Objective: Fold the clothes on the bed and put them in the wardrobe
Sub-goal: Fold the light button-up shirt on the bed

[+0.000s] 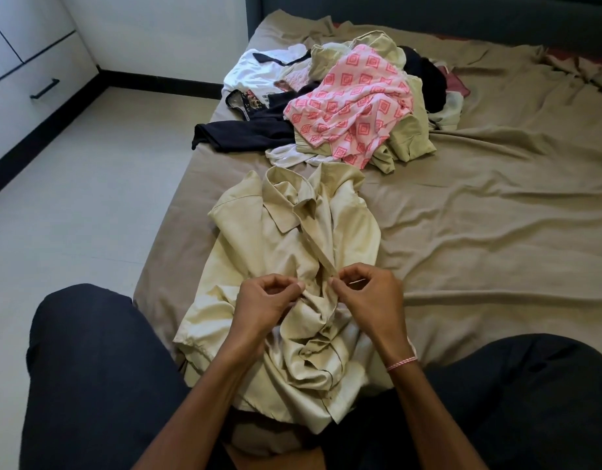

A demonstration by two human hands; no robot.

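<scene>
A home bedroom: a sheeted bed (496, 215) heaped with clothes (343, 106), beside drawers (38, 79).

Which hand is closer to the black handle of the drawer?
Left. The left hand pinches the cream shirt on the side towards the drawer handle; the right hand pinches it farther away.

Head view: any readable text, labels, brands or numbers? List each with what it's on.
No text is readable.
On the printed patch among the dark clothes in the pile: marks too small and blurred to read.
On the cream shirt: no label or print shows.
On the pink patterned cloth: diamond pattern only, no letters.
</scene>
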